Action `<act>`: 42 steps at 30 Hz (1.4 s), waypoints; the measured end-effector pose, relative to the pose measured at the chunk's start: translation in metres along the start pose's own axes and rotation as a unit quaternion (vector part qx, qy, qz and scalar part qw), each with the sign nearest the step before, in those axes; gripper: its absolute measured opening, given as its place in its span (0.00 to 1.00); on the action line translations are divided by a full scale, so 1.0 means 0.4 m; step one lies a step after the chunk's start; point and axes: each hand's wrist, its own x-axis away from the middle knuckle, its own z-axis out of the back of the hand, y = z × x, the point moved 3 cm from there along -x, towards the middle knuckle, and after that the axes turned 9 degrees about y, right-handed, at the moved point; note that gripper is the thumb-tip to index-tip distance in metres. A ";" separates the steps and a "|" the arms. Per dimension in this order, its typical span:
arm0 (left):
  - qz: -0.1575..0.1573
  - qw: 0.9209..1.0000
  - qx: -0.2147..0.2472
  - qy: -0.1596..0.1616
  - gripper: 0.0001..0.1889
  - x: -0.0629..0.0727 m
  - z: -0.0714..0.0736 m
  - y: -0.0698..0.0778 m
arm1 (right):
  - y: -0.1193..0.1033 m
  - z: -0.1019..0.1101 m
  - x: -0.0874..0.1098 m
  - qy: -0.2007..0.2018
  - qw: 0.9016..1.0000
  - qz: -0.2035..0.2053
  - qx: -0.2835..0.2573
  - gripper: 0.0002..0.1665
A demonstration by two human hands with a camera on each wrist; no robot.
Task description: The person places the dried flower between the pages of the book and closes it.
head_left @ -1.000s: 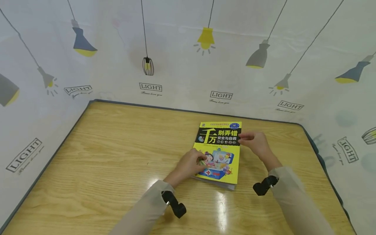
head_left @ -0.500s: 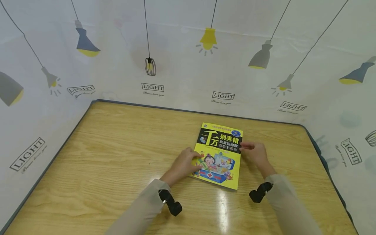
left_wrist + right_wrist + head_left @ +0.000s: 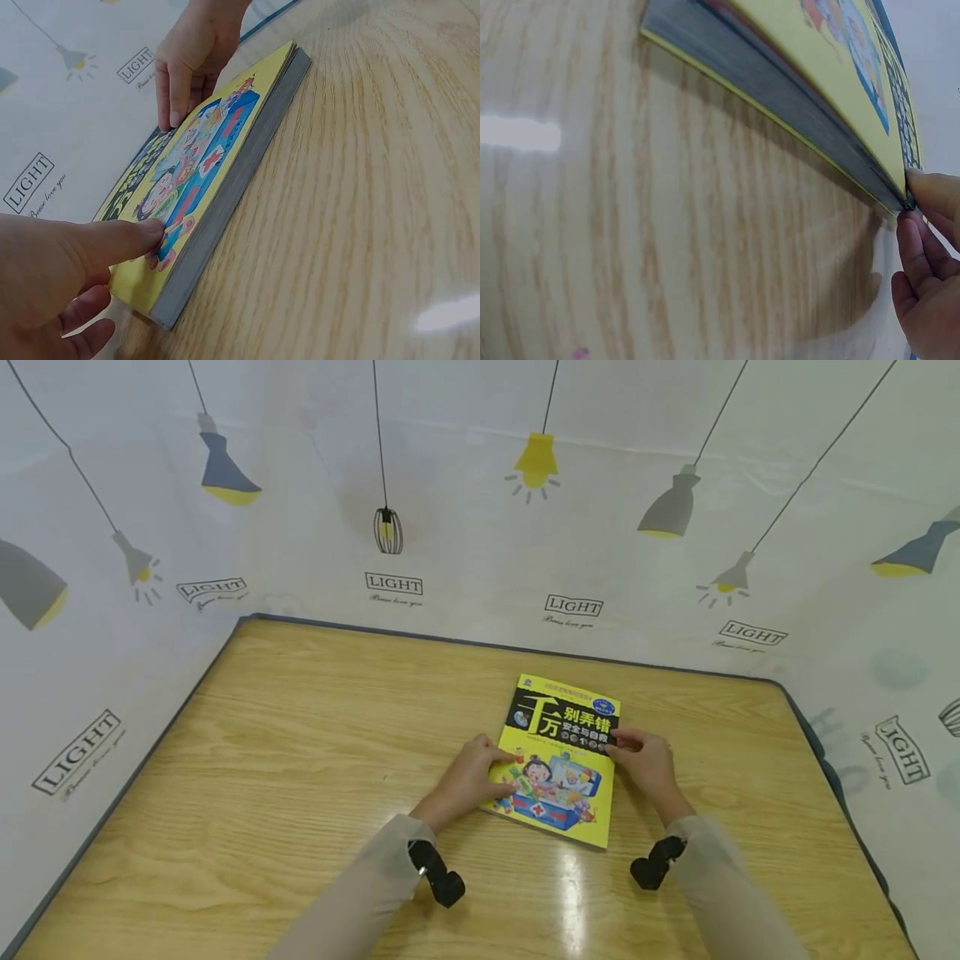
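Note:
A thick closed book [image 3: 558, 777] with a yellow and black cover and a cartoon picture lies on the wooden table, slightly turned. At its left edge, my left hand [image 3: 468, 781] holds it; in the left wrist view the thumb [image 3: 139, 236] presses on the cover while the other fingers sit beside and below the edge. Across from it, my right hand [image 3: 651, 767] pinches the book's right edge near the black title band. The right wrist view has that thumb on top and fingertips at the edge, with the grey page block [image 3: 780, 97] showing.
The wooden table [image 3: 300, 760] has a dark border along its back and sides. Behind it rises a pale curtain-like sheet [image 3: 465, 527] printed with hanging lamps and the word LIGHT. A black wrist mount [image 3: 435, 872] sits on each sleeve.
The book's cover has come down flush over the pages that showed at its lower edge. My right hand has slid down along the right edge, toward me; the left hand shifted slightly.

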 end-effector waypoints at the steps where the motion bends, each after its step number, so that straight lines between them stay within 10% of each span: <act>1: -0.001 1.000 0.002 -0.001 0.24 -0.001 -0.001 -0.001 | 0.001 -0.001 0.001 0.001 1.000 0.002 0.001 0.22; 28: -0.003 0.999 0.030 -0.016 0.21 -0.005 0.012 -0.006 | -0.005 0.043 0.015 -0.042 0.997 0.066 0.020 0.20; 42: 0.005 0.999 0.034 0.028 0.17 -0.042 0.099 -0.043 | -0.039 0.100 -0.007 -0.017 0.995 0.102 0.013 0.22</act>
